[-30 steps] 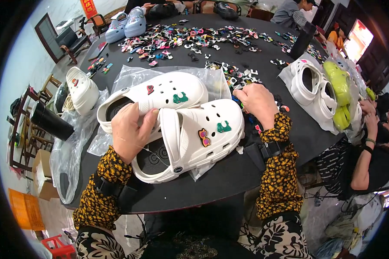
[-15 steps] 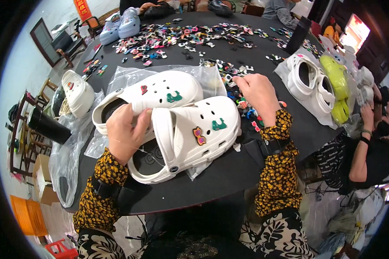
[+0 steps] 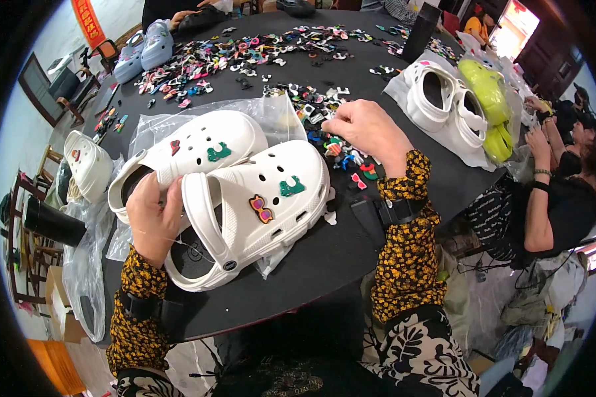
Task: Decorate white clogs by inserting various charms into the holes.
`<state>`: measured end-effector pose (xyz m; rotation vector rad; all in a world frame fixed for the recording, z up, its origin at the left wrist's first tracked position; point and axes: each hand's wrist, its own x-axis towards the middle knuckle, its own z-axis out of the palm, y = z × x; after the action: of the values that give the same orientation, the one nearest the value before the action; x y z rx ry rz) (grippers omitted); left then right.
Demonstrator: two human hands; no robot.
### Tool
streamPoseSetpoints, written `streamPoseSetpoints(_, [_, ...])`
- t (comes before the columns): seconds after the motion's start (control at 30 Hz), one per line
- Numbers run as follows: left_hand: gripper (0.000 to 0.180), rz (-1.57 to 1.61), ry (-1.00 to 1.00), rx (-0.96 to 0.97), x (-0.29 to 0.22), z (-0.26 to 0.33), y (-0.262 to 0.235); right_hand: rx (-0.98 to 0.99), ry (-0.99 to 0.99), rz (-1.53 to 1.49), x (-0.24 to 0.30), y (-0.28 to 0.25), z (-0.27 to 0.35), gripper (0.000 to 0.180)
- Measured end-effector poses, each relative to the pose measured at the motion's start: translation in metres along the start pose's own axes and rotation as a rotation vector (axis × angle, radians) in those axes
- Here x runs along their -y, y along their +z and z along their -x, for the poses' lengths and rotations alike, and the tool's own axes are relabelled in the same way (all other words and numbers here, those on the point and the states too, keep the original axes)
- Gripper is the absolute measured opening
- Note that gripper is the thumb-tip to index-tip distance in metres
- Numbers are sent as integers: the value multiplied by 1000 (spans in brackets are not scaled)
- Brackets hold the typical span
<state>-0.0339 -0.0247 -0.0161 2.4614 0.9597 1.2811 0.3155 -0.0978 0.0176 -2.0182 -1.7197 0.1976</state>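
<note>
My left hand (image 3: 153, 218) grips the opening of a white clog (image 3: 291, 198), its thumb near the strap. That clog carries a green charm (image 3: 289, 186) and a sunglasses charm (image 3: 261, 210). Beside it on a clear plastic bag (image 3: 281, 112) lies the other white clog (image 3: 235, 132), with a small red charm (image 3: 175, 147) and a green charm (image 3: 218, 153). My right hand (image 3: 374, 135) is over the near heap of loose shoe charms (image 3: 314, 102), fingers bent down together; whatever lies between them is hidden. A pink sunglasses charm (image 3: 358, 180) lies near that wrist.
Farther back spreads a large scatter of charms (image 3: 245, 53). Pale blue clogs (image 3: 157, 45) stand at far left, another white clog (image 3: 86, 165) at left. White clogs (image 3: 434, 99) and bagged lime-green clogs (image 3: 487, 92) sit at right, near a co-worker's arm (image 3: 540, 198).
The whole view has swung, so the table's things appear farther left. My right hand has drawn slightly nearer me over the charms, its fingers more bent. The left hand keeps its grip on the clog.
</note>
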Motion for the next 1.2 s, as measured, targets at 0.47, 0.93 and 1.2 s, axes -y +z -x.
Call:
streamPoseSetpoints(0.47, [16, -10, -22, 26, 0, 0, -1, 0, -31, -6, -14, 1, -2, 16])
streamPoseSetpoints(0.93, [15, 15, -9, 17, 0, -1, 0, -47, -11, -238, -10, 3, -6, 19])
streamPoseSetpoints(1.2, [15, 0, -11, 17, -1, -1, 0, -13, 19, -183, -5, 1, -5, 20])
